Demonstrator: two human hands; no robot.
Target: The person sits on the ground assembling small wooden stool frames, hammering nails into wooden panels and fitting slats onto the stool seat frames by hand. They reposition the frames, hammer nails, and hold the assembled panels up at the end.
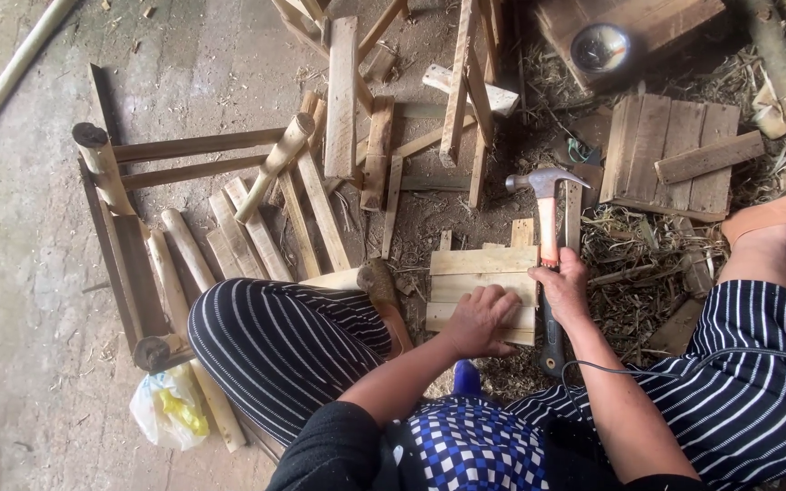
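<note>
My right hand [564,289] grips the handle of a claw hammer [546,215], its metal head raised above the far edge of a small panel of pale wooden slats [479,264]. My left hand [481,320] rests flat on the near slats of that panel, fingers curled, holding it down. The panel lies on the ground between my knees, which are in striped trousers.
A wooden frame of round poles and slats [184,182] lies to the left, with loose slats [338,100] beyond. A finished slat panel [666,155] and a metal bowl [600,47] sit at the upper right. A plastic bag [167,409] lies lower left. A cable [684,365] crosses my right leg.
</note>
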